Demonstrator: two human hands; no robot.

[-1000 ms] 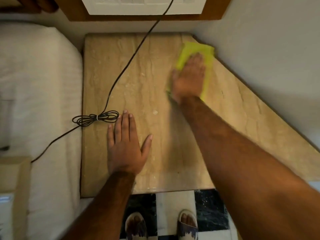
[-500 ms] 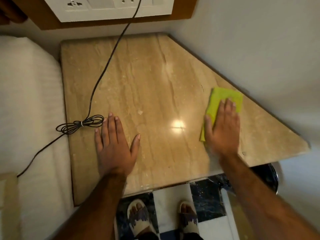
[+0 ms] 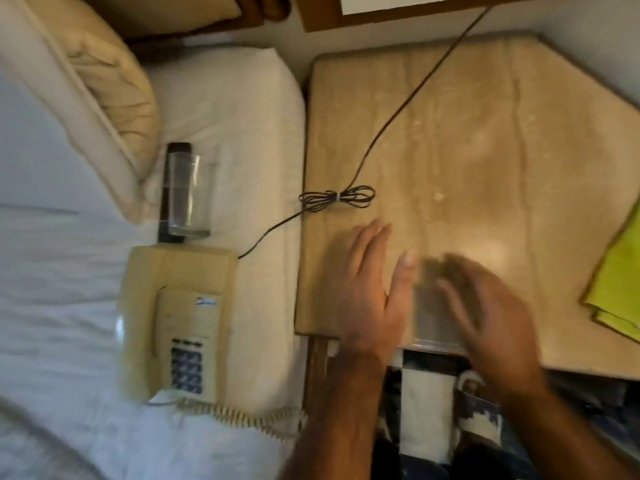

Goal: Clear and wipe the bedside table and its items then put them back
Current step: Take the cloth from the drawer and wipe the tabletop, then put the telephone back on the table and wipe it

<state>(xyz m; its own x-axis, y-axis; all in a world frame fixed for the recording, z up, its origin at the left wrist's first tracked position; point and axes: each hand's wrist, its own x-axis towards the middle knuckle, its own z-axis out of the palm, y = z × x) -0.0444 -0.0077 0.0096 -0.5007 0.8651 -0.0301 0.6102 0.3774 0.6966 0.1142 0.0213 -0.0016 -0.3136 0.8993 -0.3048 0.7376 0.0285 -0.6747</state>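
Note:
The beige marble bedside table (image 3: 467, 133) fills the upper right. My left hand (image 3: 367, 289) lies flat and open near its front left edge. My right hand (image 3: 485, 313), blurred by motion, hovers open over the table's front edge and holds nothing. The yellow-green cloth (image 3: 616, 289) lies by itself on the table at the right edge of view. On the bed to the left sit a beige telephone (image 3: 180, 323), a clear drinking glass (image 3: 188, 195) and a dark remote (image 3: 173, 188) partly behind the glass.
A black cable (image 3: 398, 109) runs from the wall socket panel across the table, bundles at the table's left edge (image 3: 337, 197) and reaches the phone. White bed (image 3: 69, 306) with a beige pillow (image 3: 114, 84) is at left. Tiled floor and my sandalled feet show below.
My right hand has let go of the cloth and swung left toward the table's front edge; the cloth stays at the right. The view has turned left, bringing the bed and its items in.

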